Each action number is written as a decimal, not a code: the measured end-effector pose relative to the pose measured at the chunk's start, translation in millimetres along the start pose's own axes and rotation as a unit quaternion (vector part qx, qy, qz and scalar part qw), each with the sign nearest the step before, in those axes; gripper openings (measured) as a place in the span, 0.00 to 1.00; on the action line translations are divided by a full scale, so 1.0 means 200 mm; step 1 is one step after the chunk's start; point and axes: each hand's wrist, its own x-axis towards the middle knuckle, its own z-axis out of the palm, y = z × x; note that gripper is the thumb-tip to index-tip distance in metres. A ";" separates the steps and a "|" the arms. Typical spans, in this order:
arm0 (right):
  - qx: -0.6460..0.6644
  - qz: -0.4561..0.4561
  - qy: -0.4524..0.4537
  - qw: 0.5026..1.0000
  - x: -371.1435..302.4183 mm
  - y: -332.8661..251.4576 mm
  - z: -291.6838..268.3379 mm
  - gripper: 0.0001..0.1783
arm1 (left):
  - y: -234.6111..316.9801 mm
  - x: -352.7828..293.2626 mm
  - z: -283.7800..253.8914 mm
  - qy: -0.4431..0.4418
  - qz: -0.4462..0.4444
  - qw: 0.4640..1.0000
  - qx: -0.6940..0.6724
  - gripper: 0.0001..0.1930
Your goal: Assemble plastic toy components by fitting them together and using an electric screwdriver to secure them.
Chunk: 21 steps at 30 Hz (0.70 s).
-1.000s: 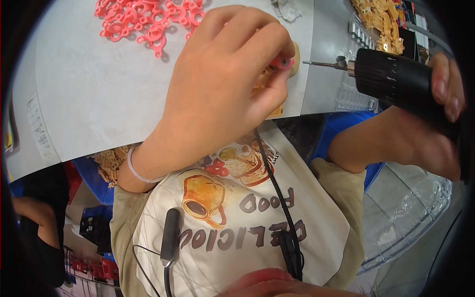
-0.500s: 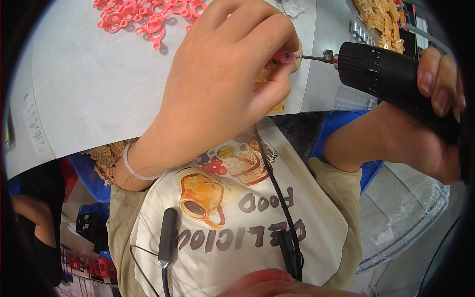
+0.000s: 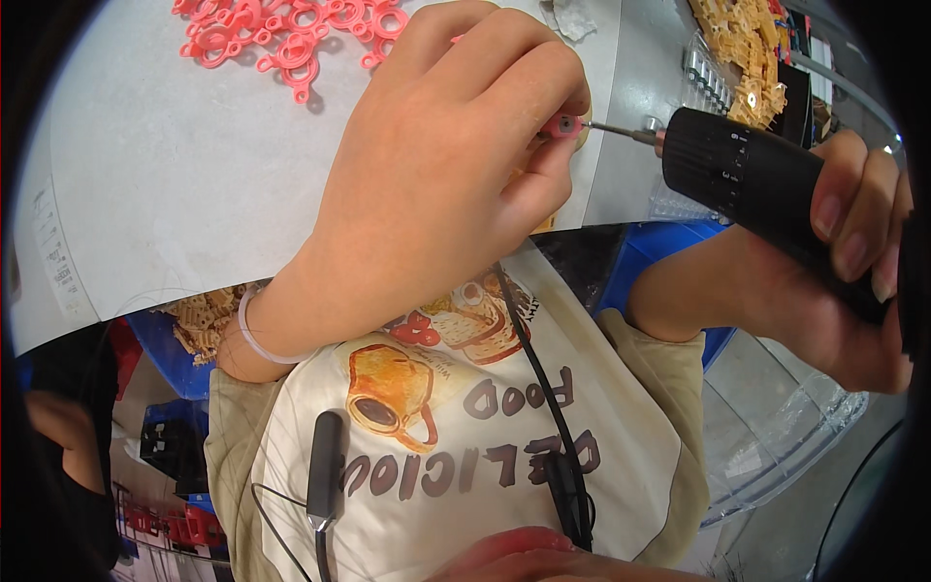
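My left hand (image 3: 456, 136) is closed over the table, pinching a small pink plastic part (image 3: 563, 125) between thumb and fingertips. Most of that part is hidden behind the fingers; its end with a dark round spot faces right. My right hand (image 3: 853, 223) grips a black electric screwdriver (image 3: 747, 165) held level, with a numbered collar around its front. The thin metal bit (image 3: 621, 131) points left, its tip at or very near the end of the pink part; whether they touch I cannot tell. A yellowish piece shows partly beneath my left hand.
Several pink ring-shaped parts (image 3: 291, 44) lie heaped at the far left of the white table (image 3: 194, 175). Yellow plastic parts (image 3: 747, 48) and a clear tray (image 3: 706, 73) are at the far right. Blue bins (image 3: 175, 359) stand below the table edge. A cable (image 3: 529, 349) hangs over my apron.
The screwdriver's body has dropped slightly and turned about its axis, with my right hand lower. My left hand still pinches the pink part, almost in place. The view has shifted a little.
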 end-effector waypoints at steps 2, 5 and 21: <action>-0.003 -0.002 -0.002 1.000 0.01 0.01 0.00 0.09 | -0.01 -0.01 0.00 0.005 0.001 1.000 -0.005 0.11; -0.009 -0.004 -0.005 1.000 0.02 0.02 0.02 0.09 | -0.01 -0.01 0.01 0.012 0.002 1.000 -0.012 0.11; -0.025 -0.036 -0.015 0.999 0.03 0.04 0.01 0.10 | -0.03 0.00 0.04 0.047 0.022 0.998 -0.029 0.11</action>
